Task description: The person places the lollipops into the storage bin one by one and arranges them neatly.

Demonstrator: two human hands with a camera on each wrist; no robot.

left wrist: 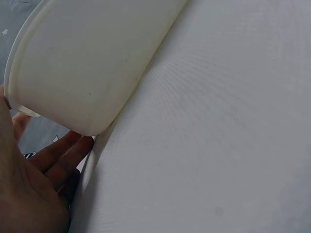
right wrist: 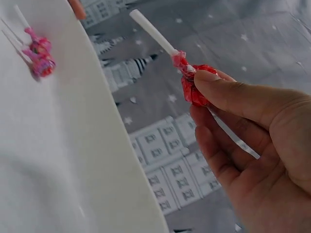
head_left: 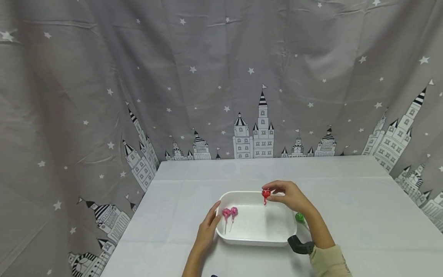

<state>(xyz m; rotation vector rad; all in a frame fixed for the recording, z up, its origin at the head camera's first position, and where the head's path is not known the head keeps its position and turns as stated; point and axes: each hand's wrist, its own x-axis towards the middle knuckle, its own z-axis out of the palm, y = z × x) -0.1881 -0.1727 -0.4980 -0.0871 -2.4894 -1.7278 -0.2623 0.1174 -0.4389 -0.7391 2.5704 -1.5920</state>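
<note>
A red-wrapped lollipop [head_left: 265, 193] is pinched between the thumb and fingers of my right hand [head_left: 288, 195], above the far right part of a white tray [head_left: 256, 243]. Its white stick shows in the right wrist view, where the red wrapper [right wrist: 190, 92] is partly covered by the thumb. My left hand [head_left: 206, 229] holds the tray's left side, thumb at the rim; in the left wrist view other fingers [left wrist: 63, 153] lie against its outer wall. Two pink lollipops [head_left: 230, 212] lie inside the tray at the left, sticks toward me.
A green lollipop [head_left: 300, 218] lies on the white tabletop [head_left: 363, 215] just right of the tray, partly hidden by the right forearm. Behind the table hangs a grey curtain [head_left: 207, 92] printed with castles and stars. A black strap mount [head_left: 300, 245] sits on the right wrist.
</note>
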